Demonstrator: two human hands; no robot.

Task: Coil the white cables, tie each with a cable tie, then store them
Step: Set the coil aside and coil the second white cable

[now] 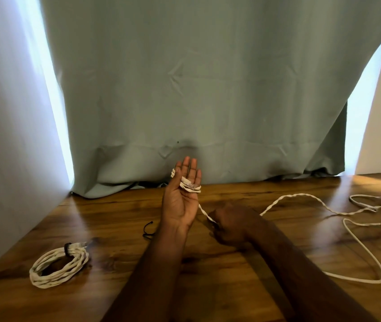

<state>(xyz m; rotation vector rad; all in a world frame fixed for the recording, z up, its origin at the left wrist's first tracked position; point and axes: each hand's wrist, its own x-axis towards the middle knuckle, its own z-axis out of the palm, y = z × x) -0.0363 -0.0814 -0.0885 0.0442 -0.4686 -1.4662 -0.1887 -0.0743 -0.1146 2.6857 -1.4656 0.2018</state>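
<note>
Standing upright at the centre of the view, the left hand shows its palm with straight fingers, and a few turns of the twisted white cable are wound across those fingers. From there the cable runs down toward four o'clock into the right hand, whose fingers curl closed around it just beside the left wrist. Beyond the right hand the cable trails out toward three o'clock across the brown wooden table, where it lies in loose loops. At eight o'clock a finished coil of twisted white cable rests flat on the table, bound by a dark cable tie. A loose black cable tie lies just left of the left wrist. A grey-green curtain hangs behind the table at twelve o'clock.
</note>
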